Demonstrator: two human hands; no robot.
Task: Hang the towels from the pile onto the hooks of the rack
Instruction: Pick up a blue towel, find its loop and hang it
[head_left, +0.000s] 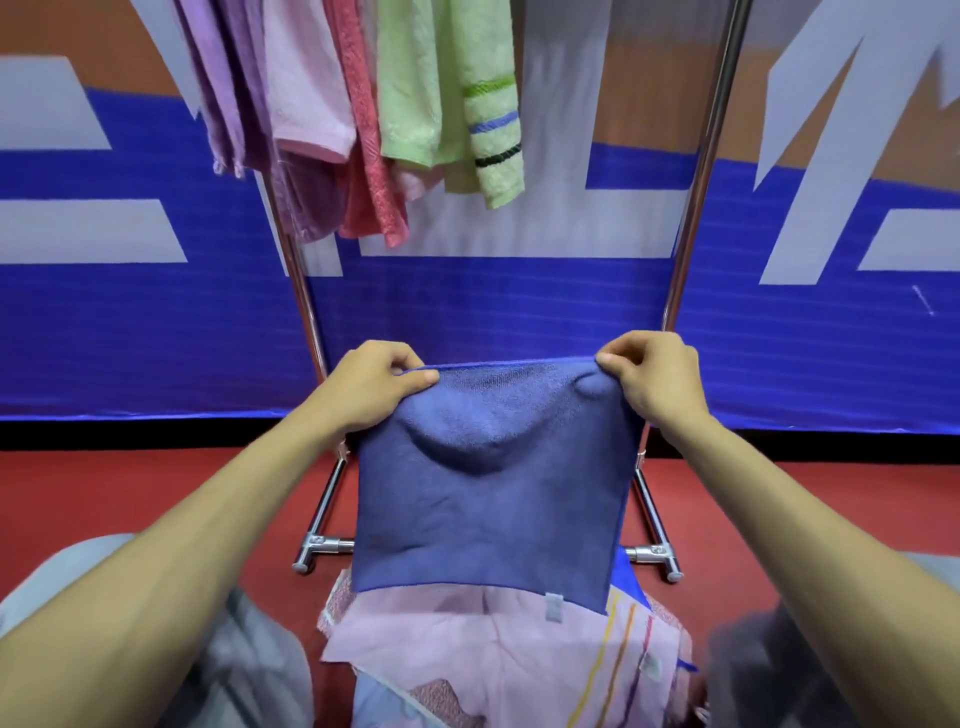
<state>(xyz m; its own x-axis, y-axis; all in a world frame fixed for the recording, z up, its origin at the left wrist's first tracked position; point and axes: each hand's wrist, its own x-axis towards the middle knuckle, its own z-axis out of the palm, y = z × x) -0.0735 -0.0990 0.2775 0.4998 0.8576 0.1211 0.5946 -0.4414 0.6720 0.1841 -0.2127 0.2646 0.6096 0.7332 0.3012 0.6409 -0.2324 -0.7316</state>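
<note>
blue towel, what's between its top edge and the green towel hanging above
Nothing: in the head view the gap from the blue towel to the green towel is bare, only the wall banner behind.

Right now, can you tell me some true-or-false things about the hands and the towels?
1. The left hand and right hand pinch the blue towel by its top edge. True.
2. A green towel hangs on the rack. True.
3. The blue towel hangs on the rack too. False: it is held in the hands, lower than the hung towels.
4. Nothing is left to hang after the blue towel. False: a pile lies under it, pink on top.
</note>
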